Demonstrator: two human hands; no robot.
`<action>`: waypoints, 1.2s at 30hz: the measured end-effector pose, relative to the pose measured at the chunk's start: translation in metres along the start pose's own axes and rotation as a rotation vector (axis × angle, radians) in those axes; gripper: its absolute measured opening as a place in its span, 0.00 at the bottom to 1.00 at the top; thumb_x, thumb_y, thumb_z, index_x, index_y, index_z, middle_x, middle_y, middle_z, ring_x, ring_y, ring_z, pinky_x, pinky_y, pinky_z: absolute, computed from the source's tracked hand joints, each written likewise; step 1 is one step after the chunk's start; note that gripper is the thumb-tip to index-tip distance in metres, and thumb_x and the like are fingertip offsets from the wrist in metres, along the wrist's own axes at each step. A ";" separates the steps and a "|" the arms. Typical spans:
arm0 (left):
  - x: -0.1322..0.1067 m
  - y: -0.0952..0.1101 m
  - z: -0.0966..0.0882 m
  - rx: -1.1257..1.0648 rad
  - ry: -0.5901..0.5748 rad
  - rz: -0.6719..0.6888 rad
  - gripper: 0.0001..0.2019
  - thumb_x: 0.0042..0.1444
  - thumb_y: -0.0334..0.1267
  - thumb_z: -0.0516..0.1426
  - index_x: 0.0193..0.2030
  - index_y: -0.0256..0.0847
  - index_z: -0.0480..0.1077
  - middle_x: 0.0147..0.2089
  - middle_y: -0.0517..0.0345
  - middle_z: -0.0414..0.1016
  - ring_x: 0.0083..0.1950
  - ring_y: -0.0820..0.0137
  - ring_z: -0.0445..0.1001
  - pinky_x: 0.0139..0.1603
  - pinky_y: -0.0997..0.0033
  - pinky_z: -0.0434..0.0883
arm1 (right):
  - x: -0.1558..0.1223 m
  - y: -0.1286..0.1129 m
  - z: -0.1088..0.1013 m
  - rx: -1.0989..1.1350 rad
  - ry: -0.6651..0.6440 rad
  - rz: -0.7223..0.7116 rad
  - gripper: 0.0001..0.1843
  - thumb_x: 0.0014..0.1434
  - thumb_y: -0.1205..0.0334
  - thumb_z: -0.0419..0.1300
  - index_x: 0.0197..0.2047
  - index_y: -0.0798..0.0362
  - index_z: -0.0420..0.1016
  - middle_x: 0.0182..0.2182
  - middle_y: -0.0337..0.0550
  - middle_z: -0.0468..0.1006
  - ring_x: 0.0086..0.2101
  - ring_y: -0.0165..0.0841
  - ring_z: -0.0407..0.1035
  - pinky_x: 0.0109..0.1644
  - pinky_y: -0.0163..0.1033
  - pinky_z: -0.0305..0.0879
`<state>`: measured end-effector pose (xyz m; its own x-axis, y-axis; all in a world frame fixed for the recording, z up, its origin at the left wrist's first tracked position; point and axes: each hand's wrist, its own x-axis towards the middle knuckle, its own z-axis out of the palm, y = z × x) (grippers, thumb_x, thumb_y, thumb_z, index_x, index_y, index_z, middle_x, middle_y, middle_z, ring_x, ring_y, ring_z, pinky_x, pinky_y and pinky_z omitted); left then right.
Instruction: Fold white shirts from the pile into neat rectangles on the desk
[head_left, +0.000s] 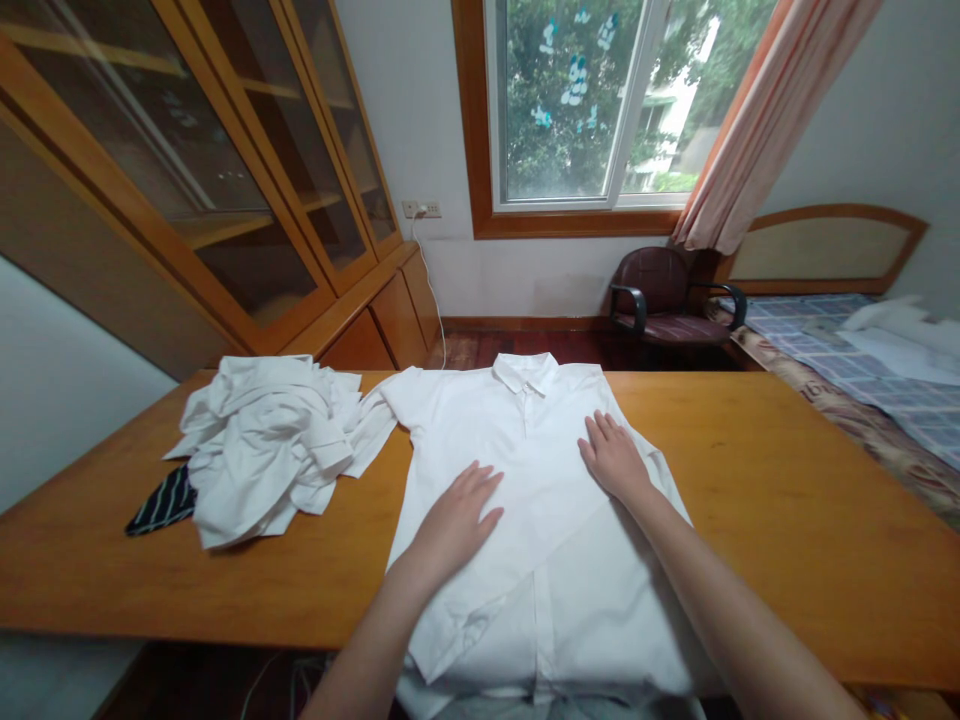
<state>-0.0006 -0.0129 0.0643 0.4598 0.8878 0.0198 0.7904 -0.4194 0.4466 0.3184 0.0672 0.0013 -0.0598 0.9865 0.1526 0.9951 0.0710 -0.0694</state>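
A white collared shirt (525, 480) lies front up on the wooden table, its collar toward the far edge and its hem at the near edge. One sleeve is folded diagonally across the front, with its cuff at the lower left. The other sleeve stretches left toward a heap of cloth. My left hand (463, 510) rests flat on the left half of the shirt, fingers apart. On the right side of the chest, below the shoulder, my right hand (611, 455) lies flat with fingers extended. Neither hand grips anything.
A crumpled pile of white clothes (262, 440) sits on the table's left, a dark striped cloth (163, 502) poking from under it. Beyond the wooden table (787, 500) are a glass-door cabinet (255, 170), an armchair (664, 295) and a bed (862, 340).
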 end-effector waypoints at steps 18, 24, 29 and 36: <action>-0.030 0.000 0.060 0.447 0.105 0.144 0.28 0.69 0.50 0.49 0.73 0.49 0.55 0.77 0.54 0.52 0.76 0.57 0.50 0.74 0.47 0.52 | 0.007 0.026 0.004 -0.013 -0.047 0.001 0.36 0.71 0.46 0.41 0.72 0.61 0.56 0.73 0.54 0.51 0.71 0.45 0.45 0.73 0.53 0.42; -0.073 -0.016 0.023 0.278 -0.013 -0.092 0.23 0.64 0.43 0.55 0.66 0.51 0.66 0.70 0.53 0.65 0.69 0.56 0.63 0.67 0.52 0.64 | 0.006 0.026 0.005 -0.024 -0.032 -0.004 0.35 0.71 0.47 0.42 0.72 0.61 0.56 0.72 0.55 0.52 0.71 0.46 0.46 0.73 0.53 0.42; -0.079 -0.025 -0.003 -0.050 -0.063 -0.328 0.29 0.58 0.40 0.57 0.67 0.41 0.64 0.56 0.46 0.72 0.57 0.59 0.72 0.62 0.59 0.67 | 0.007 0.027 0.007 -0.027 -0.027 -0.008 0.35 0.71 0.47 0.41 0.72 0.60 0.56 0.72 0.55 0.53 0.71 0.45 0.46 0.72 0.53 0.43; -0.077 -0.040 -0.027 -0.342 -0.363 -0.455 0.45 0.46 0.35 0.58 0.74 0.40 0.53 0.41 0.56 0.71 0.42 0.63 0.72 0.48 0.65 0.69 | 0.008 0.028 0.006 -0.023 -0.036 -0.004 0.35 0.71 0.46 0.41 0.72 0.59 0.56 0.72 0.54 0.53 0.71 0.44 0.46 0.72 0.53 0.43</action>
<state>-0.0785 -0.0590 0.0685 0.2655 0.8169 -0.5121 0.7921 0.1180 0.5989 0.3449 0.0775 -0.0055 -0.0660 0.9910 0.1168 0.9963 0.0719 -0.0466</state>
